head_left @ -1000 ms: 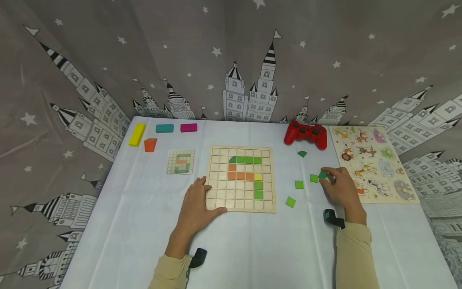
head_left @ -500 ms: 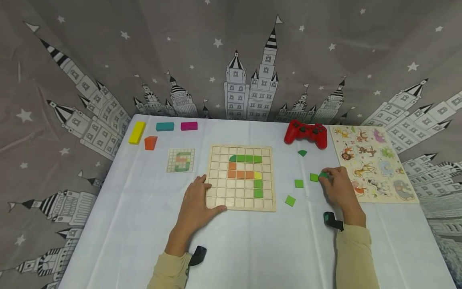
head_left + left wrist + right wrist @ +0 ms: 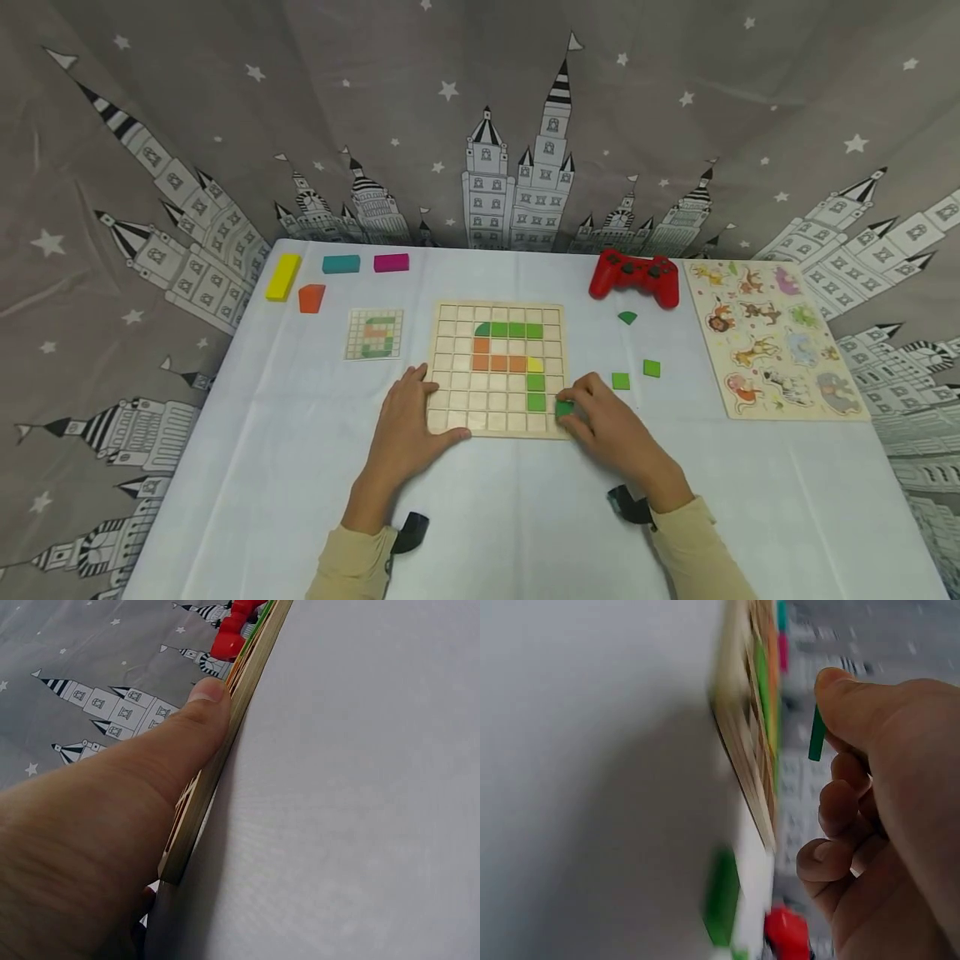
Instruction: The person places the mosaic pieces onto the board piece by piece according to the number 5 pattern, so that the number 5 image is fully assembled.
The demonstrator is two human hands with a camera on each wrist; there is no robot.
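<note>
A square wooden grid board (image 3: pixel 478 400) lies on the white table, with green, orange and yellow tiles forming a bent line in its cells. My left hand (image 3: pixel 405 425) rests at its lower left corner, fingers along the left side; the left wrist view shows the thumb (image 3: pixel 202 712) against the edge. Between thumb and fingertips, my right hand (image 3: pixel 618 429) pinches a dark green tile (image 3: pixel 817 735), held at the board's lower right edge. Two green square tiles (image 3: pixel 621 381) and a dark green quarter-round tile (image 3: pixel 627 317) lie right of the board.
A small pattern card (image 3: pixel 351 346) lies left of the board. Behind it are yellow (image 3: pixel 282 277), teal (image 3: pixel 341 264), magenta (image 3: pixel 392 263) and orange (image 3: pixel 311 298) blocks. A red game controller (image 3: pixel 634 277) and an animal puzzle board (image 3: pixel 776 333) sit at the right.
My right hand has moved left from beside the animal puzzle to the grid board, carrying the dark green tile. It now covers the nearest loose green square. My left hand has stayed put.
</note>
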